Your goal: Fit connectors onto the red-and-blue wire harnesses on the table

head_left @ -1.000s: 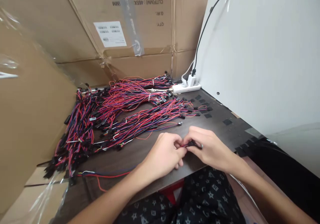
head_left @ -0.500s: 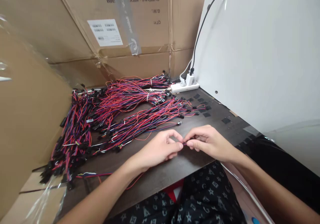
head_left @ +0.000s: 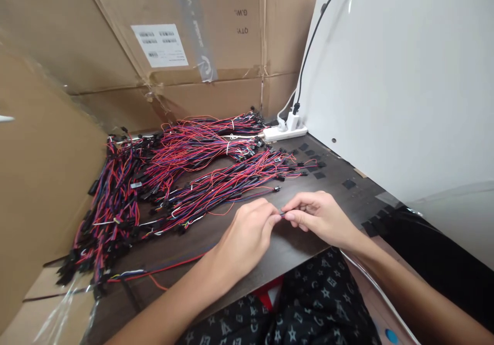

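My left hand (head_left: 250,232) and my right hand (head_left: 320,217) meet over the front of the table, fingertips almost touching. Both pinch a thin dark wire (head_left: 283,214), of which only a short piece shows between them. A red and blue wire harness (head_left: 170,268) with white and yellow ends lies at the front left and passes behind my left forearm. Whether it is the same wire that I hold is hidden by my left hand. Just beyond my hands lies a loose bundle of red, blue and black wires (head_left: 227,180) with black connectors.
More wire bundles (head_left: 193,147), some tied with white ties, lie at the back, and a tangled pile (head_left: 116,196) lies at left. A white power strip (head_left: 285,132) stands at the rear. Cardboard (head_left: 227,52) and a white panel (head_left: 405,88) border the table (head_left: 266,278).
My left hand has turned over, its back now facing up more, with the fingers closed tighter on the wire. The harness at the front left now lies straighter, more of its red wire showing.
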### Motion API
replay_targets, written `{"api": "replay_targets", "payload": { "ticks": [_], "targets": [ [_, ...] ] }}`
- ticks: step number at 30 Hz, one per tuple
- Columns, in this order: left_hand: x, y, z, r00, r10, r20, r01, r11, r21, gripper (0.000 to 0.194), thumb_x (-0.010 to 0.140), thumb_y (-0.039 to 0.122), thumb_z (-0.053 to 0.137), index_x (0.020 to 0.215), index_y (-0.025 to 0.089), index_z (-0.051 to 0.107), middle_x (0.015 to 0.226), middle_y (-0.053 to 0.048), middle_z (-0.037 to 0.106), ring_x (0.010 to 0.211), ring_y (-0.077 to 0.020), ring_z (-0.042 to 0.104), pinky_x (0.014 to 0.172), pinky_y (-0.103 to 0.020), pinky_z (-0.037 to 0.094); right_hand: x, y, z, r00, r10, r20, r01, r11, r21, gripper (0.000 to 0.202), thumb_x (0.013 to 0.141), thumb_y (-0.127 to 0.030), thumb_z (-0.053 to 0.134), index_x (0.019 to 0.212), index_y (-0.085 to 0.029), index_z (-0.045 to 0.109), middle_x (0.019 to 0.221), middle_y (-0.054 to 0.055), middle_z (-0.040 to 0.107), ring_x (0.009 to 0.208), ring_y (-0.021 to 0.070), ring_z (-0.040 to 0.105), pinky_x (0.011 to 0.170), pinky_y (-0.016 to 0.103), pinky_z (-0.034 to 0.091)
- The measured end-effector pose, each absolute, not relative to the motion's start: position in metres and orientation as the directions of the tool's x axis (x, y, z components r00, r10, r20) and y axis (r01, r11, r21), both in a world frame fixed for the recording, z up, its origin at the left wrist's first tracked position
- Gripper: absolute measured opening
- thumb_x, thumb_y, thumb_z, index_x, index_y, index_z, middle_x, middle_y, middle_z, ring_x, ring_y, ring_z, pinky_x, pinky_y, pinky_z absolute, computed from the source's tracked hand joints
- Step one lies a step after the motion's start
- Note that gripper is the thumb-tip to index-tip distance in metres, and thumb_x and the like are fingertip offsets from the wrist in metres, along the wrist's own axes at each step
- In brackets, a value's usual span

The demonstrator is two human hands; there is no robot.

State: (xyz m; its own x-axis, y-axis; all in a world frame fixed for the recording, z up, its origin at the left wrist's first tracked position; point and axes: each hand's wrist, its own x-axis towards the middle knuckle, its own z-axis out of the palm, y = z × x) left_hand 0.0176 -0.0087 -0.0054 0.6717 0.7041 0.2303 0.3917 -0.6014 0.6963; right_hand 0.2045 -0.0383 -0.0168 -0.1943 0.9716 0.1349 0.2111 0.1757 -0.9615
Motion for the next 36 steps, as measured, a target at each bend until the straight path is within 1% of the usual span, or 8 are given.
{"api": "replay_targets", "payload": {
  "ticks": [4,7,11,15,20,24,29,36],
  "targets": [
    [0.018,-0.007,-0.004,0.666,0.745,0.042,0.435,-0.433,0.789,0.026,0.092,0.014,0.041,0.074,0.014,0.060,0.057,0.001,0.055,0.054,-0.0104,0.049,0.057,-0.022,0.035,0.205,-0.036,-0.020,-0.217,0.962,0.167,0.266,0.223,-0.938,0.017,0.081,-0.028,0.061,0.076,-0.012,0.066,0.058,0.003,0.061,0.049,0.0105,0.051,0.047,0.021,0.040],
    [0.018,-0.005,0.000,0.635,0.770,-0.062,0.413,-0.270,0.870,0.021,0.089,0.019,0.048,0.074,0.014,0.062,0.054,0.003,0.053,0.052,-0.0098,0.046,0.053,-0.021,0.032,0.206,-0.035,-0.016,-0.237,0.957,0.170,0.314,0.241,-0.918,0.017,0.082,-0.027,0.060,0.075,-0.013,0.065,0.060,0.003,0.062,0.052,0.0114,0.053,0.049,0.021,0.040],
    [0.018,-0.004,0.001,0.604,0.796,-0.039,0.338,-0.211,0.917,0.014,0.083,0.024,0.056,0.075,0.014,0.062,0.062,0.002,0.055,0.055,-0.0096,0.047,0.051,-0.019,0.033,0.207,-0.036,-0.010,-0.259,0.948,0.186,0.344,0.271,-0.899,0.017,0.083,-0.028,0.060,0.075,-0.013,0.063,0.060,0.002,0.060,0.052,0.0111,0.052,0.049,0.021,0.039],
    [0.018,-0.005,-0.004,0.636,0.764,-0.110,0.336,-0.145,0.931,0.015,0.085,0.025,0.048,0.076,0.016,0.055,0.056,0.003,0.054,0.042,-0.0089,0.048,0.043,-0.018,0.034,0.207,-0.037,-0.010,-0.315,0.933,0.175,0.330,0.280,-0.901,0.016,0.084,-0.026,0.059,0.076,-0.013,0.062,0.060,0.001,0.060,0.053,0.0107,0.052,0.051,0.021,0.039],
    [0.020,-0.005,-0.010,0.634,0.755,-0.166,0.292,-0.035,0.956,0.017,0.083,0.030,0.048,0.075,0.016,0.052,0.063,-0.001,0.058,0.045,-0.0126,0.057,0.039,-0.019,0.042,0.207,-0.035,-0.009,-0.364,0.926,0.097,0.308,0.218,-0.926,0.020,0.085,-0.029,0.058,0.074,-0.013,0.060,0.059,0.001,0.057,0.053,0.0098,0.049,0.051,0.021,0.037],
    [0.019,-0.003,-0.010,0.638,0.730,-0.247,0.335,0.026,0.942,0.018,0.081,0.032,0.050,0.073,0.016,0.051,0.057,0.000,0.057,0.037,-0.0096,0.049,0.034,-0.017,0.034,0.208,-0.032,-0.009,-0.391,0.919,0.052,0.318,0.188,-0.929,0.022,0.083,-0.032,0.059,0.073,-0.012,0.059,0.056,0.000,0.055,0.051,0.0095,0.047,0.050,0.020,0.036],
    [0.015,-0.003,-0.005,0.638,0.719,-0.277,0.327,0.073,0.942,0.020,0.076,0.032,0.057,0.069,0.013,0.053,0.053,0.001,0.054,0.040,-0.0054,0.038,0.039,-0.015,0.025,0.218,-0.028,-0.007,-0.374,0.927,0.007,0.282,0.121,-0.952,0.023,0.078,-0.033,0.063,0.071,-0.012,0.059,0.054,0.000,0.054,0.050,0.0091,0.047,0.048,0.020,0.035],
    [0.017,0.002,0.003,0.640,0.734,-0.227,0.240,0.090,0.967,0.021,0.072,0.033,0.060,0.068,0.014,0.053,0.050,0.003,0.050,0.040,-0.0052,0.031,0.041,-0.017,0.019,0.256,-0.017,0.003,-0.250,0.968,-0.001,0.329,0.084,-0.940,0.029,0.075,-0.039,0.067,0.067,-0.012,0.060,0.052,0.000,0.054,0.047,0.0086,0.044,0.044,0.021,0.031]
  ]
}}
